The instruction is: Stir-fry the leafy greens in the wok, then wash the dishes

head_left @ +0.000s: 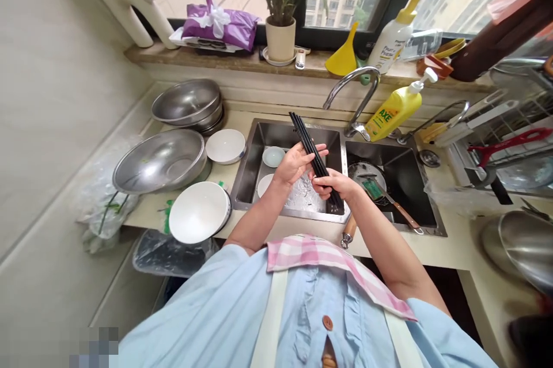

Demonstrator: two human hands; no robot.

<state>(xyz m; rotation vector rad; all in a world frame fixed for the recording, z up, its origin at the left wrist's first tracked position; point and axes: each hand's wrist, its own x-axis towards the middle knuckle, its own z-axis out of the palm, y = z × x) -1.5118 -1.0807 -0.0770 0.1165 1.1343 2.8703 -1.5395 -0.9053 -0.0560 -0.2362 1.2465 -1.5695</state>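
Note:
A bundle of several black chopsticks (pixel 307 139) slants above the left basin of the sink (pixel 247 184). My right hand (pixel 334 182) is closed around the lower part of the bundle. Higher up, my left hand (pixel 296 165) supports the chopsticks, its thumb against them and its fingers reaching behind and past them. Beneath my hands, the wet basin holds a small pale bowl (pixel 273 156) and a white dish (pixel 264 185), partly hidden by my left forearm.
White bowls (pixel 199 212) and metal basins (pixel 158 163) stand left of the sink. The right basin holds a pan (pixel 367 175) and a wooden-handled utensil (pixel 404 213). Behind are the faucet (pixel 360 77) and a yellow soap bottle (pixel 393 113). A dish rack (pixel 514 109) stands right.

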